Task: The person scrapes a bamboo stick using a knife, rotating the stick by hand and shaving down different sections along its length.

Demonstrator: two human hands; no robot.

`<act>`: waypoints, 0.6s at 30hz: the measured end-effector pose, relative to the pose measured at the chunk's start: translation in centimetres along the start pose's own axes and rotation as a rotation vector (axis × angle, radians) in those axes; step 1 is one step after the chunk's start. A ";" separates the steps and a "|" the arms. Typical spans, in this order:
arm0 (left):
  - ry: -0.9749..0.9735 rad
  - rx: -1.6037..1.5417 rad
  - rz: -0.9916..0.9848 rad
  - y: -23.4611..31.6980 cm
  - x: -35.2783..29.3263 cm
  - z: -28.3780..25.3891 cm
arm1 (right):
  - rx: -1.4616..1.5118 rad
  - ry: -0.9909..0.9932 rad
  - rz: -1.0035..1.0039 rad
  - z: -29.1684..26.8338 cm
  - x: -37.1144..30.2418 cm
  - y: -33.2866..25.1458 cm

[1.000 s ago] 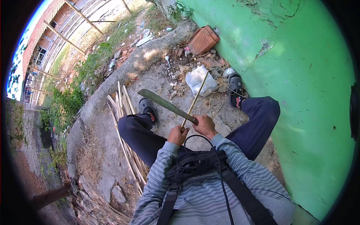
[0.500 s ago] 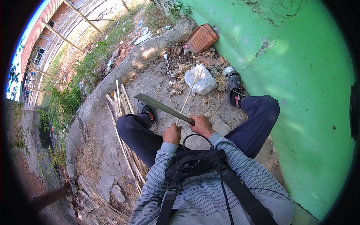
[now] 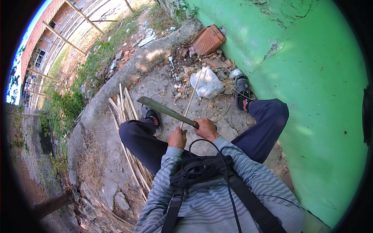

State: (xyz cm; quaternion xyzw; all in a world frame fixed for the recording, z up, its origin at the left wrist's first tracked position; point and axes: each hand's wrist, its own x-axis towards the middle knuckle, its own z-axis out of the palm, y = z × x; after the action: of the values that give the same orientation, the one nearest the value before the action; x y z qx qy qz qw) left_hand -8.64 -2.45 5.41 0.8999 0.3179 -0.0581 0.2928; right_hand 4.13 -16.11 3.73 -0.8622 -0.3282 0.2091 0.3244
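Observation:
My right hand [image 3: 206,129] is wrapped round the handle of a machete [image 3: 166,111], whose long blade points to the far left. In my left hand [image 3: 177,138] I grip the near end of a thin pale strip [image 3: 191,102], which looks like bamboo or wood. The strip runs away from me, its far end over a white plastic bag [image 3: 213,90]. The blade crosses the strip just beyond my left fist; whether the edge touches it I cannot tell. Both hands are close together between my bent knees.
A bundle of long pale strips [image 3: 125,108] lies beside my left leg. Terracotta tiles [image 3: 209,40] lean by the green wall [image 3: 311,116] on the right. A low rough concrete ridge [image 3: 116,72] curves along the left, and rubble and litter lie ahead.
The machete and both hands have shifted very slightly to the left. The far end of the strip has swung a little left too. My grip on both looks the same.

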 end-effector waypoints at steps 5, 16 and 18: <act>0.028 0.024 -0.006 0.3 -0.2 -0.2 | -0.004 0.025 -0.041 0.5 -0.1 0.1; -0.018 -0.018 0.003 0.1 -0.4 0.1 | -0.025 0.022 0.036 0.2 0.8 0.6; -0.092 0.014 -0.030 0.0 -1.0 0.1 | -0.032 0.049 0.109 -0.5 1.9 1.6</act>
State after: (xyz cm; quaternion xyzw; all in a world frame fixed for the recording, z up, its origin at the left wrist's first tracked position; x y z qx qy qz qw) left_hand -9.43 -3.10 5.63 0.8934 0.3173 -0.1064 0.2998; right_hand 6.40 -15.87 2.70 -0.8887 -0.2760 0.2000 0.3066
